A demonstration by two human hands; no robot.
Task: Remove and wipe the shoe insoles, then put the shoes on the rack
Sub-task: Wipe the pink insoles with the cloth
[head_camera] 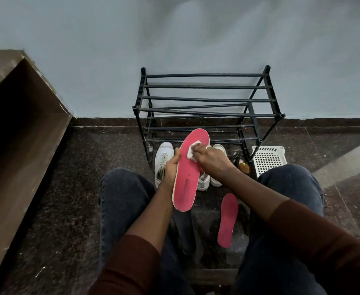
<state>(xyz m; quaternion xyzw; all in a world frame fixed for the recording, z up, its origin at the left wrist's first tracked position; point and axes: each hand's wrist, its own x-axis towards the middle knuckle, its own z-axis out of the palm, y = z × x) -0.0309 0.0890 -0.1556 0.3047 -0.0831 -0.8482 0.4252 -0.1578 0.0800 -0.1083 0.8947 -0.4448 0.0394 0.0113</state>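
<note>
Left grip (171, 167) curled round insole (187, 173) edge, right grip (209, 158) pressing cloth (193, 151)

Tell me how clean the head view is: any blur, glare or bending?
Head view: wide-angle bending curves the shoe rack and box; light dim and even, soft shadows on the wall; pale glare streak on the floor at right; held insole and hands sharp.

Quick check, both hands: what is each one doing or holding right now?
Left hand: grips the pink insole by its edge, holding it up.
Right hand: presses a white wipe against that insole's upper part.
</note>
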